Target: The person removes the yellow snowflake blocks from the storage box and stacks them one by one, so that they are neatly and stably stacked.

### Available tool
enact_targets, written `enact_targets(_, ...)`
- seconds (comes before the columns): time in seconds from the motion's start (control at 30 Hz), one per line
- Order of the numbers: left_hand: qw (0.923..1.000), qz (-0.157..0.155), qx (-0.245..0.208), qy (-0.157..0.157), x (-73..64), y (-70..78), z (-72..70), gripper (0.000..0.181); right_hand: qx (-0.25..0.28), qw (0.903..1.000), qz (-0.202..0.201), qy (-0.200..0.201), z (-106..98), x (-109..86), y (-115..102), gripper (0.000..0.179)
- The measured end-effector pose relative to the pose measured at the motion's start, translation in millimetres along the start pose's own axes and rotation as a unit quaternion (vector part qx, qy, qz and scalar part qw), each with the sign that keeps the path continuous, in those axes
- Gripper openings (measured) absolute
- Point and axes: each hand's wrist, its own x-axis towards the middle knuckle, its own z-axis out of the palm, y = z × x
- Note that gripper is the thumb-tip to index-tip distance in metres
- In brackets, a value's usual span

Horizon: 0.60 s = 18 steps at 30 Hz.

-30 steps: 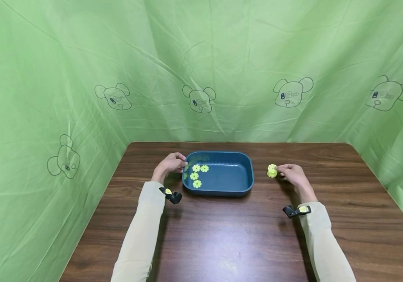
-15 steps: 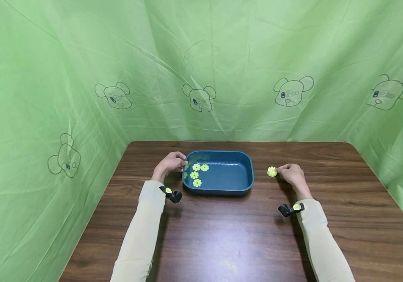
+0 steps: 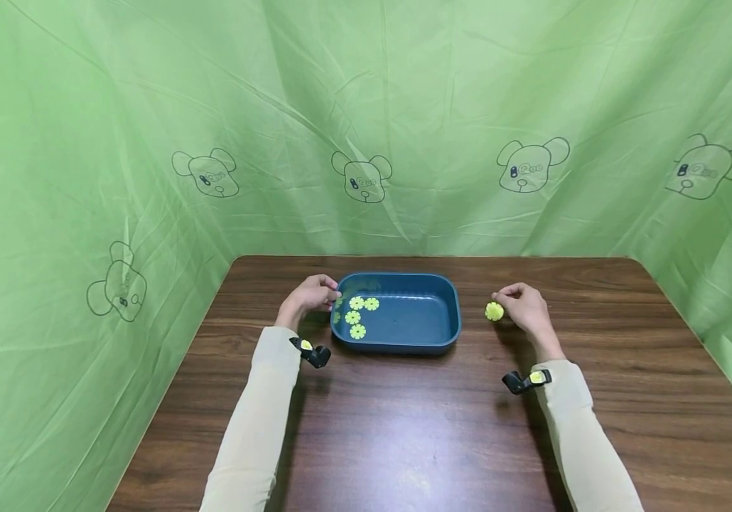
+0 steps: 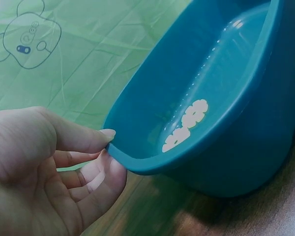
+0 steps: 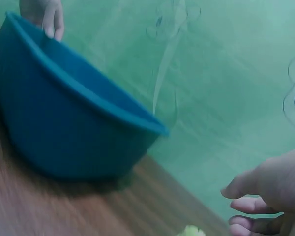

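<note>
My left hand (image 3: 316, 293) pinches the left rim of a blue rectangular basin (image 3: 417, 348) between thumb and fingers; the left wrist view shows the thumb (image 4: 107, 133) on top of the rim. Inside, at the left end, several flat yellow-green flower-shaped discs (image 3: 357, 332) lie on the bottom. To the right of the basin, a yellow-green flower-shaped disc (image 3: 494, 311) is on the table. My right hand (image 3: 526, 308) hovers just beside and above it, with thumb and fingers apart and nothing between them in the right wrist view.
The brown wood-grain table (image 3: 366, 427) carries the basin near its back edge. A green curtain (image 3: 443, 107) with bear-head drawings hangs behind and to the sides. Each wrist wears a small black camera (image 3: 522, 382) over a light sleeve.
The right hand has lowered a flower-shaped disc onto another one on the table, let it go and lifted slightly away. The left hand and the basin have stayed put.
</note>
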Motion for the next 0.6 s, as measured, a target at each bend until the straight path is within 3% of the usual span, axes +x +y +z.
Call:
enact_targets(0.3, 1.0, 0.001, 0.002, 0.001, -0.5, 0.1, -0.5, 0.026, 0.046, 0.9978, -0.046, -0.015, 8.7, 2.6, -33.6, 0.035)
enact_targets(0.6, 1.0, -0.002, 0.001, 0.003, -1.5, 0.8, -0.8, 0.027, 0.053, 0.9943, -0.091, -0.013, 26.1, 0.4, -68.4, 0.031)
